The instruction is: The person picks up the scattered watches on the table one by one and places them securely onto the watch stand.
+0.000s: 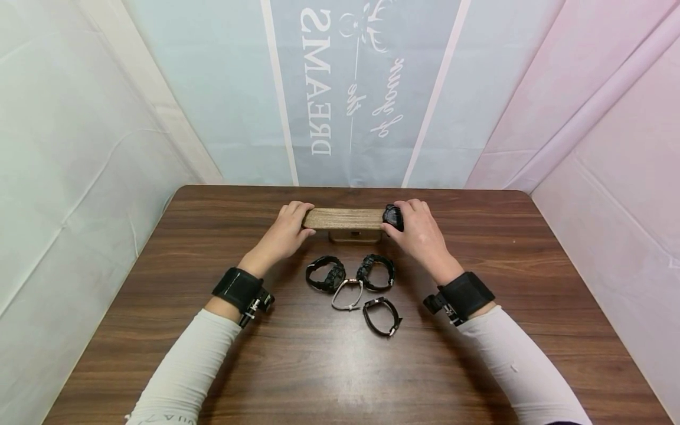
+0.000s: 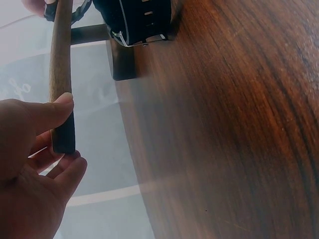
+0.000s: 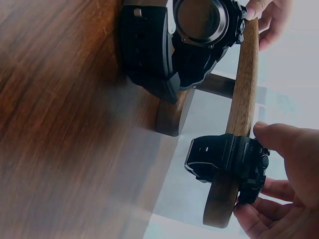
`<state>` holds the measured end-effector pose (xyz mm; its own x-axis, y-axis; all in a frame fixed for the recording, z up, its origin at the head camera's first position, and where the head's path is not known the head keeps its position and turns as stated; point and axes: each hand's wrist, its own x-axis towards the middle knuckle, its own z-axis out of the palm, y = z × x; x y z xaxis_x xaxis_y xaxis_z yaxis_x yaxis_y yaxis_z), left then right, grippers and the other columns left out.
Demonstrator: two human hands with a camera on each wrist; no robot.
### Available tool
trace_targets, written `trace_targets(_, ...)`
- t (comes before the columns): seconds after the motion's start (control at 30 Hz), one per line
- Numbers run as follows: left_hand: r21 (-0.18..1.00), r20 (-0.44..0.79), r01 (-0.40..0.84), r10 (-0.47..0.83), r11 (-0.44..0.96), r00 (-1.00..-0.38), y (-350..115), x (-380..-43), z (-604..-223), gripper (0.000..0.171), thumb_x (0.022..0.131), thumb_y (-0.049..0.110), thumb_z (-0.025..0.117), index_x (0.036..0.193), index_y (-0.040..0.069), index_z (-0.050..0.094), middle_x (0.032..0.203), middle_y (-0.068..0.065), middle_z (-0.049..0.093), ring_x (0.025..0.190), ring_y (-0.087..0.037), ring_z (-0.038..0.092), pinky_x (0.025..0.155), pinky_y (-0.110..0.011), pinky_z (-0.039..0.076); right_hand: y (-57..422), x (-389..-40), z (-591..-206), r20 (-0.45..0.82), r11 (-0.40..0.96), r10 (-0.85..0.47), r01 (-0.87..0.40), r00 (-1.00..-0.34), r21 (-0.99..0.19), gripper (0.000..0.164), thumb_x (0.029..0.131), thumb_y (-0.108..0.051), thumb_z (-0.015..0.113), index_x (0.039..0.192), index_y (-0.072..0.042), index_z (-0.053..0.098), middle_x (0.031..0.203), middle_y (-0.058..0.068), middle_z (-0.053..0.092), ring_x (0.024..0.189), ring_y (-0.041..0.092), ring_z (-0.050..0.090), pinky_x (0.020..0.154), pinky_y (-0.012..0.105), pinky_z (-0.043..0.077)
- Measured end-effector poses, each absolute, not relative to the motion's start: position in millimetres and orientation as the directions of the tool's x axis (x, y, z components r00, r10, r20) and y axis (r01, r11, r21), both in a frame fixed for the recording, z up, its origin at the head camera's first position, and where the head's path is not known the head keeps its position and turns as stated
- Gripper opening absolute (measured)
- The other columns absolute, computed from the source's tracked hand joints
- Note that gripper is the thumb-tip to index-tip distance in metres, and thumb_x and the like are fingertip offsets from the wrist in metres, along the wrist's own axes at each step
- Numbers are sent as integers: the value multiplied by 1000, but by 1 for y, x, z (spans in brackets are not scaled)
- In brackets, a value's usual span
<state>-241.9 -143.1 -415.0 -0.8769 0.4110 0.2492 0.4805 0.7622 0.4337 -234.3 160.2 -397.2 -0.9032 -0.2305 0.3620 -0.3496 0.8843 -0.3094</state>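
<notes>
A wooden T-bar watch stand (image 1: 347, 219) stands toward the back of the table. My left hand (image 1: 287, 230) pinches the bar's left end between thumb and fingers, as the left wrist view also shows. A black wristwatch (image 3: 246, 159) is looped around the bar near its other end. My right hand (image 1: 423, 233) grips that watch by its case, thumb on one side and fingers on the other. In front of the stand lie two more black watches, a left one (image 1: 336, 276) and a right one (image 1: 364, 270), with their straps closed in loops.
Nearer to me on the brown wooden table (image 1: 319, 378) lie a light grey thin-banded bracelet or watch (image 1: 347, 308) and a slim black one (image 1: 394, 311). A printed curtain (image 1: 239, 118) hangs behind the table, and pale sheets flank both sides.
</notes>
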Motion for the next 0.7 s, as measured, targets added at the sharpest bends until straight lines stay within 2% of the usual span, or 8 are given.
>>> trace_targets(0.7, 427, 258, 482, 408, 765, -876, -144, -243, -416, 54, 87, 20, 63, 134, 4, 40, 129, -15, 42, 112, -30, 37, 92, -43, 38, 145, -234, -395, 365, 879, -266, -380, -892, -287, 59, 82, -40, 66, 123, -1, 53, 109, 18, 52, 101, 31, 45, 78, 44, 49)
